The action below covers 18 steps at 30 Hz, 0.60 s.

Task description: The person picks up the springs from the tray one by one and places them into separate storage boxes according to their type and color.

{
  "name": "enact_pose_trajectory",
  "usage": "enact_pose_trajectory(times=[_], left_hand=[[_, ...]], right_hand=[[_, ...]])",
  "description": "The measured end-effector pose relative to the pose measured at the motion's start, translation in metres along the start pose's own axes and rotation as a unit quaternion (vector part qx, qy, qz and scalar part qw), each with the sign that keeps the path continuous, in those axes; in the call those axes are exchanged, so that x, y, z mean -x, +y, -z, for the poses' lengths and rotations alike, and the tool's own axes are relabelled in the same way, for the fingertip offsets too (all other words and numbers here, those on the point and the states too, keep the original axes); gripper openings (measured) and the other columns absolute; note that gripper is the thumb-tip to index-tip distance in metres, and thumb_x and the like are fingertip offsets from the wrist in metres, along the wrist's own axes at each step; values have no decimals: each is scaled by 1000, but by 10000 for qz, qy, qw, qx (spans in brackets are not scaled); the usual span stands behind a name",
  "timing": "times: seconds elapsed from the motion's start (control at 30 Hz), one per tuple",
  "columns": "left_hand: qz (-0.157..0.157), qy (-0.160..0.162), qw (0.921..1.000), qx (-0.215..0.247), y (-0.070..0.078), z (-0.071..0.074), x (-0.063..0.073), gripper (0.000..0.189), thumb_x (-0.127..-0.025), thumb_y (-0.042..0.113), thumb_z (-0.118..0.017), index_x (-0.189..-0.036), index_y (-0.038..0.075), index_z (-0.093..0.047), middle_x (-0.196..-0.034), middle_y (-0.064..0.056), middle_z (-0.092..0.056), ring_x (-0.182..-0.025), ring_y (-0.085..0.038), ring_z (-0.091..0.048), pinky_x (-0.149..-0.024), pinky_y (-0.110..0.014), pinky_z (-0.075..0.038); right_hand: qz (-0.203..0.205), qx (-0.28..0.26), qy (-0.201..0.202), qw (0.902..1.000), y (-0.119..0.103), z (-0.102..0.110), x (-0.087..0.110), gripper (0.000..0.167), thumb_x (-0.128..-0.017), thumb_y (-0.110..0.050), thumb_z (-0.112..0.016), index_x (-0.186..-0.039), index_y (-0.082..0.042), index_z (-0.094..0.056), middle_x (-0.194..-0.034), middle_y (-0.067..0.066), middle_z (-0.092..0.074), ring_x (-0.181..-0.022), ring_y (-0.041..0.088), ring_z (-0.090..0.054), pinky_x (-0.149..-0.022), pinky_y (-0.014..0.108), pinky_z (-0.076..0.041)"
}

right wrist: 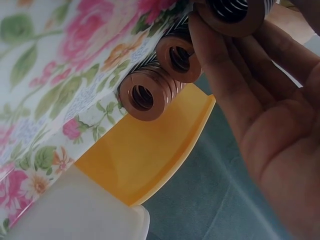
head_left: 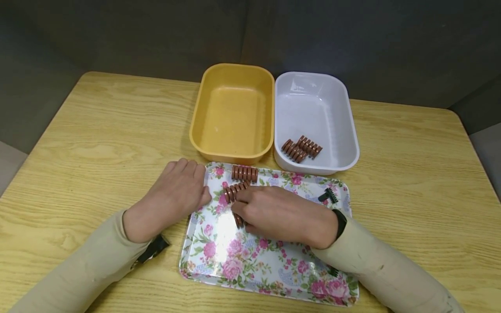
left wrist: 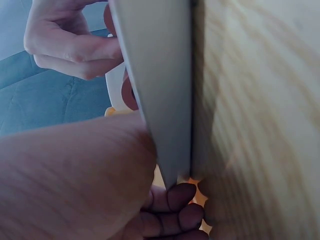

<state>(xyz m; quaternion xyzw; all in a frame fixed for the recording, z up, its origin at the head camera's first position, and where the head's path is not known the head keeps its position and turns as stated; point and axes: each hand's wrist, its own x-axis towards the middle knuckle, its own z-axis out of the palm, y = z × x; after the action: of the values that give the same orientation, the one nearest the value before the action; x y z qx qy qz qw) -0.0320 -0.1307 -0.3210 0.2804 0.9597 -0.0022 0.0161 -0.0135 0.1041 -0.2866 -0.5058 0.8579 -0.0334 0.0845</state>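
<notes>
My left hand (head_left: 172, 200) holds the left rim of a flowered tray (head_left: 270, 265), with its thumb at the inner side and its fingers outside the edge. Over the tray, my right hand (head_left: 274, 213) pinches a brown coil spring (head_left: 238, 220), largely covered by the fingers in the head view. In the right wrist view this spring (right wrist: 240, 17) shows its open end between the fingers. Just beyond the fingertips lies a second brown spring (head_left: 235, 191), slightly slanted. A third spring (head_left: 244, 174) lies along the tray's far rim.
Behind the tray stand a yellow bin (head_left: 232, 154) and a white bin (head_left: 354, 148), side by side. Several brown springs (head_left: 301, 148) lie in the white one. A small dark toothed piece (head_left: 328, 195) sits at the tray's right, and another (head_left: 332, 271) shows near the right sleeve.
</notes>
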Motion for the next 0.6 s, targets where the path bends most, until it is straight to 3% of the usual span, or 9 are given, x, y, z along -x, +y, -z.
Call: enact_pose_trajectory(times=[0.4,0.6], left_hand=[[-77,184,9998,-82,0,0,1,23,-95,24,-53,-86,5,-44,-80,-7,-43,-79,-25,-39,-80,-40,-40],[-61,197,9998,-66,0,-1,1,23,-94,24,-53,-86,5,-44,-80,-7,-43,-79,-25,-40,-80,-40,-40]], right_hand=[[185,136,246,9994,2,-2,1,19,-88,-19,-78,-104,-9,-72,-97,0,-71,-89,15,-69,-79,29,-60],[160,148,320,9993,1,-2,1,19,-88,-16,-77,-105,-8,-73,-100,1,-73,-91,16,-70,-78,29,-60]])
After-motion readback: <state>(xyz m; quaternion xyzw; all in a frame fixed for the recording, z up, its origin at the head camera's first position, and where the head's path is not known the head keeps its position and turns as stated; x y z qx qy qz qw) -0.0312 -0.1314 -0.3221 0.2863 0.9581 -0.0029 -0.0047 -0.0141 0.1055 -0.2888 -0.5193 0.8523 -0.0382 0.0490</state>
